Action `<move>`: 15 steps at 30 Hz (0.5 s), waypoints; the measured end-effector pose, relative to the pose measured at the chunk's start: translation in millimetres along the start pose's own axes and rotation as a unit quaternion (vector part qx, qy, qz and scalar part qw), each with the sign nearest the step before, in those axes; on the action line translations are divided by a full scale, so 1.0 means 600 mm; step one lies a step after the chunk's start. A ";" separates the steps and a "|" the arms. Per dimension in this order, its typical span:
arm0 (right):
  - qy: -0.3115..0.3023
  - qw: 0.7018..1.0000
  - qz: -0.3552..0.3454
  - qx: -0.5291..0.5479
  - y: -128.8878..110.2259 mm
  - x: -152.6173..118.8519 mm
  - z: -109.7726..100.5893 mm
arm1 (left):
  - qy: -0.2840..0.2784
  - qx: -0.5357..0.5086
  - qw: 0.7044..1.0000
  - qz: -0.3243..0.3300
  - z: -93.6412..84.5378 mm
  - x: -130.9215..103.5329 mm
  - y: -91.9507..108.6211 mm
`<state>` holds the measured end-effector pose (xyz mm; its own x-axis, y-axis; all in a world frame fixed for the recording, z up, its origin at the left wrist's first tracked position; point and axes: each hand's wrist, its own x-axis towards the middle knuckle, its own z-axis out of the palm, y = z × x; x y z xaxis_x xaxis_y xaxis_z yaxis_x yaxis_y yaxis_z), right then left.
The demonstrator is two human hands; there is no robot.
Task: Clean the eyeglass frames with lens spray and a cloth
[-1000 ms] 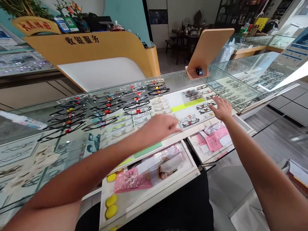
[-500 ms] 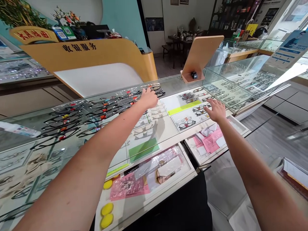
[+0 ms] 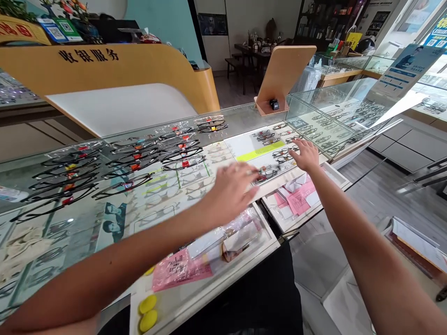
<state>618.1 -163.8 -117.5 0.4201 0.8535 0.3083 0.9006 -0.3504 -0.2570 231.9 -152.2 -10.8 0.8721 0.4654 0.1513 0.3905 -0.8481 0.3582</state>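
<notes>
My left hand is over the front of the glass counter, blurred by motion, with its thumb apart from its stretched fingers and nothing visible in it. Just past its fingertips, a pair of eyeglasses with a red tag lies at the near edge of the white display section. To the right, my right hand hovers with spread fingers beside eyeglasses; whether it touches them I cannot tell. Rows of tagged dark-framed eyeglasses lie on the counter's left part, and another pair lies at the back.
Two drawers stand open below the counter, the left with a pink packet and yellow round cases, the right with pink paper. A wooden mirror stand rises at the back. A sign board leans at right.
My left hand has left the eyeglasses at the back row, which now lie uncovered, and has swung toward me and to the right. My right hand stays by the same eyeglasses. The view has shifted slightly.
</notes>
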 end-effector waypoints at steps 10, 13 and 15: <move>-0.007 1.000 0.005 -0.021 0.000 0.002 -0.001 | -0.111 -0.077 0.990 -0.041 0.223 -0.041 -0.023; -0.004 1.000 0.005 -0.023 0.002 0.003 0.001 | -0.041 0.031 0.991 -0.124 0.267 0.029 -0.094; -0.002 1.000 0.003 -0.028 0.002 0.002 0.002 | -0.004 0.079 0.985 -0.156 0.287 0.081 -0.140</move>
<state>619.6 -162.5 -118.5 0.4245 0.8529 0.3039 0.9033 -0.3756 -0.2075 292.1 -102.2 -192.0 0.7047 0.7078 0.0484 0.6801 -0.6934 0.2380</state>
